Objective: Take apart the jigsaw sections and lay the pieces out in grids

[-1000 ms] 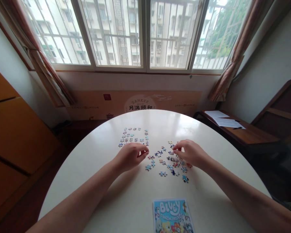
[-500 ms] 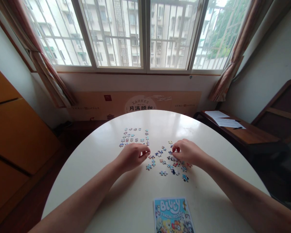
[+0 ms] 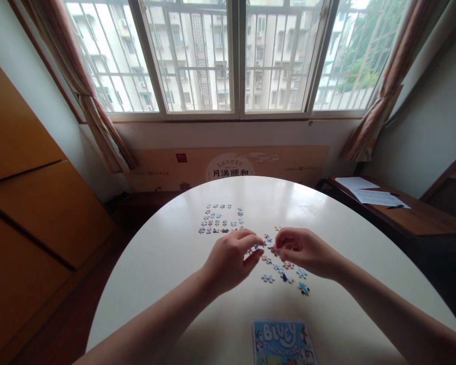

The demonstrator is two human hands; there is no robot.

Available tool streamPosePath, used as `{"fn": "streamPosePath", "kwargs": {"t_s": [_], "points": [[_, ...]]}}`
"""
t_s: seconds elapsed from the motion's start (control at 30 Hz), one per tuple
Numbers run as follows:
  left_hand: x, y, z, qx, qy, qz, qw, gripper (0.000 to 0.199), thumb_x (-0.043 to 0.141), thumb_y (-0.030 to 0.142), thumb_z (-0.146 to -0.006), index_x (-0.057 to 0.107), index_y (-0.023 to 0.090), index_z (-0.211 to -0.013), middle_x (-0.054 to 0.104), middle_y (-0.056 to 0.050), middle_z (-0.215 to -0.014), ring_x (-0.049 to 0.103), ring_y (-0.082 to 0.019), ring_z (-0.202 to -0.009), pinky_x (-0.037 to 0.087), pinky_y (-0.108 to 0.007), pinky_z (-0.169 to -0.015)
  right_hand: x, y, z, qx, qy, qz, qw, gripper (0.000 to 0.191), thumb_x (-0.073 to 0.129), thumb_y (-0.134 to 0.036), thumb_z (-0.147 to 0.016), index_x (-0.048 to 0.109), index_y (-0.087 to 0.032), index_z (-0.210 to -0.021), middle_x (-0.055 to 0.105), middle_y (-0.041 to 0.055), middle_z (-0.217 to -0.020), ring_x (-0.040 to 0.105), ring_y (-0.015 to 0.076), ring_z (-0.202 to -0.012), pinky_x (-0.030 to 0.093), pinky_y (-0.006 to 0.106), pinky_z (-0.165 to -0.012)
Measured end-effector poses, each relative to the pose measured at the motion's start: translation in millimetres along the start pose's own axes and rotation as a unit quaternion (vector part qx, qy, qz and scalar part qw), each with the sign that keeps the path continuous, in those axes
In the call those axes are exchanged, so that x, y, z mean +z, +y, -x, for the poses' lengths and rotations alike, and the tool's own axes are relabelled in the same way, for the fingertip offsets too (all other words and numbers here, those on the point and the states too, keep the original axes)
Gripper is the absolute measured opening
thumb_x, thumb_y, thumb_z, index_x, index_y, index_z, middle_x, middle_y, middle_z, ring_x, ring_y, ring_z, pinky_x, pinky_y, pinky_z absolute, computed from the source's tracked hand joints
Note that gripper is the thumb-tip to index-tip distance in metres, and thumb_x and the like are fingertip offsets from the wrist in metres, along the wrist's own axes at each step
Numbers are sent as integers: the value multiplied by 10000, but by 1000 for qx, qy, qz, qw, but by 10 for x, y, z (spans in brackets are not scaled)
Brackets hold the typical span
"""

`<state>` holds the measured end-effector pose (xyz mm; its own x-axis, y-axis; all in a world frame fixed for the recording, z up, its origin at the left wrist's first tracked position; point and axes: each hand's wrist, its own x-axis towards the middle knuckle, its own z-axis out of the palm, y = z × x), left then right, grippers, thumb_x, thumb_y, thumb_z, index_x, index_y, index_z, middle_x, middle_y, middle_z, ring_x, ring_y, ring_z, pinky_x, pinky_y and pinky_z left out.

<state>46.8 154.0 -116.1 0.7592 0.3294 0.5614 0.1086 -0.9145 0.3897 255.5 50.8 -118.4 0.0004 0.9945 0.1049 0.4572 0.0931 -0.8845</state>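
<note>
Over the loose pile of puzzle pieces (image 3: 285, 277), my left hand (image 3: 233, 256) is held with thumb and fingers apart, nothing seen between them. Facing it from the right, my right hand (image 3: 302, 251) pinches a small dark puzzle piece (image 3: 271, 248) between thumb and fingertips. Several pieces lie below and between both hands, partly hidden by them. Farther back on the left, laid-out puzzle pieces (image 3: 217, 223) form spaced rows and a column on the white table.
A blue picture card reading Bluey (image 3: 283, 342) lies at the near side of the round white table (image 3: 155, 274). Beyond the right edge stands a wooden side table (image 3: 421, 218) with papers (image 3: 380, 197). Windows and curtains are behind.
My left hand has moved right, nearer my right hand, and its fingers have spread. My right hand now shows a piece at its fingertips. The whole view has shifted slightly.
</note>
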Motion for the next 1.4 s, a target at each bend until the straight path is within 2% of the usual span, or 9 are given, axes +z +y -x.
{"fn": "streamPosePath", "kwargs": {"t_s": [0.17, 0.37, 0.57, 0.63, 0.8, 0.97, 1.07, 1.23, 1.4], "points": [[39, 37, 6, -2, 10, 39, 999, 103, 612, 142, -879, 699, 194, -896, 719, -26, -822, 656, -147, -720, 533, -284, -679, 107, -19, -6, -21, 9, -74, 997, 138, 686, -297, -816, 684, -171, -874, 690, 36, -775, 625, 127, -627, 529, 244, -556], [87, 31, 19, -27, 5, 95, 995, 109, 642, 93, -823, 682, 193, -844, 717, 20, -753, 651, -110, -653, 499, -226, -645, 188, 24, -29, -51, 68, -46, 995, 174, 665, -279, -831, 756, -183, -943, 724, 51, -787, 647, 146, -680, 483, 223, -513], [44, -88, 39, -10, -32, 17, 999, 133, 580, 101, -835, 675, 194, -821, 705, 18, -748, 628, -113, -653, 466, -228, -638, 161, 120, -137, -25, 106, -20, 994, 233, 649, -345, -851, 769, -191, -978, 744, 64, -864, 652, 151, -711, 532, 265, -595], [-17, -191, 43, -14, -77, -17, 997, 131, 576, 114, -834, 677, 197, -828, 711, 16, -776, 623, -115, -663, 449, -230, -637, 117, 151, -283, -26, 107, 4, 994, 246, 655, -355, -846, 771, -185, -980, 750, 67, -878, 662, 156, -743, 544, 286, -663], [-252, -393, 28, -17, -231, -74, 970, 97, 580, 151, -800, 651, 197, -752, 677, 19, -717, 570, -123, -649, 398, -241, -620, 45, 218, -915, -33, 114, 96, 988, 242, 641, -294, -841, 777, -174, -1002, 759, 55, -842, 651, 145, -696, 518, 271, -657], [-420, -340, -24, -59, -319, -117, 939, 235, 506, 175, -772, 423, 178, -552, 476, 21, -526, 375, -109, -504, 283, -275, -504, 123, 231, -1586, 39, 85, 170, 981, 192, 692, -220, -813, 770, -174, -983, 763, 44, -855, 655, 132, -725, 474, 210, -612], [-431, -307, -35, -88, -373, -120, 916, 228, 503, 185, -737, 393, 182, -538, 447, 16, -515, 351, -118, -497, 264, -294, -489, 242, 201, -1888, 65, 66, 189, 978, 187, 738, -205, -768, 771, -176, -949, 763, 45, -860, 663, 130, -707, 461, 197, -577], [-430, -329, -25, -100, -391, -134, 905, 174, 507, 204, -730, 467, 186, -562, 490, 4, -541, 376, -130, -508, 280, -300, -500, 416, 131, -2172, 108, 39, 249, 962, 160, 761, -178, -716, 787, -201, -872, 760, 35, -831, 673, 147, -691, 467, 212, -583], [-447, -337, -21, -82, -377, -145, 911, 197, 518, 233, -755, 470, 182, -571, 508, 2, -556, 380, -124, -511, 277, -290, -498, 490, 87, -2208, 109, 23, 323, 940, 173, 756, -165, -694, 794, -246, -842, 762, 28, -888, 688, 190, -826, 489, 238, -663]]}}
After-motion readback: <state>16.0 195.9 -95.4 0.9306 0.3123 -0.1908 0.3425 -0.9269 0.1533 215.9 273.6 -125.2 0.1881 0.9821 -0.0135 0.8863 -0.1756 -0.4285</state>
